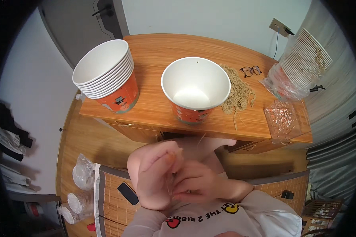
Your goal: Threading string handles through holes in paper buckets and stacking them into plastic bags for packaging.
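My left hand (159, 168) is raised in front of my chest, its fingers curled closed. Close against it is my right hand (197, 179), with its fingers bent and pinched together. Motion blurs both, and whatever lies between the fingers is too thin and smeared to name. Beyond them, near the desk's front edge, stands a single large paper bucket (195, 83), white inside and orange outside, with a small hole near its far rim. A loose heap of tan twine (238, 93) lies right beside it.
A stack of similar buckets (106, 75) stands on the desk (148, 47) at the left. Glasses (251, 71), a plastic-wrapped bucket stack (296, 67) and a clear tray of small beads (283, 120) are at the right. A phone (128, 193) lies on the mat beside me.
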Tool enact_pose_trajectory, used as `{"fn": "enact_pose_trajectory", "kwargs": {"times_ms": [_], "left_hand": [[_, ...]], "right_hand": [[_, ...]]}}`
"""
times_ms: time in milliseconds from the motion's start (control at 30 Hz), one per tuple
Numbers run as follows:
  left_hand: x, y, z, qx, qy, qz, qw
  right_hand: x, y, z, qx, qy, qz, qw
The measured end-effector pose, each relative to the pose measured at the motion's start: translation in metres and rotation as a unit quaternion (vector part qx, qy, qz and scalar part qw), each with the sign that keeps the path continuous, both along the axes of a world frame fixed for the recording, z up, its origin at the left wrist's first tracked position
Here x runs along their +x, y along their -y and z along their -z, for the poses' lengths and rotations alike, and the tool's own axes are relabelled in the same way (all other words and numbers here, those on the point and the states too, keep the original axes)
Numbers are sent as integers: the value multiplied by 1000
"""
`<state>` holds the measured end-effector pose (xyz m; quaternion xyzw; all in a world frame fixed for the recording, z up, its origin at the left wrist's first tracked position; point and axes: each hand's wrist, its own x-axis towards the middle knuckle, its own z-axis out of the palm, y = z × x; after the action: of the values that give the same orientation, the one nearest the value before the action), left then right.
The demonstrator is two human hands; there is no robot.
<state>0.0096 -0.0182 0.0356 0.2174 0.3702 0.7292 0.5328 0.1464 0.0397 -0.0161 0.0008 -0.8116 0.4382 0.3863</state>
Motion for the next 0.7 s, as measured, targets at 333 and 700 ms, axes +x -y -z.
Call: {"fn": "enact_pose_trajectory", "kwargs": {"times_ms": [333, 700], "left_hand": [[-3, -4, -9, -67, -173, 21, 982], [-7, -22, 7, 33, -189, 103, 976]], "right_hand": [[-4, -35, -39, -280, -63, 21, 958], [2, -60, -27, -256, -87, 63, 961]]}}
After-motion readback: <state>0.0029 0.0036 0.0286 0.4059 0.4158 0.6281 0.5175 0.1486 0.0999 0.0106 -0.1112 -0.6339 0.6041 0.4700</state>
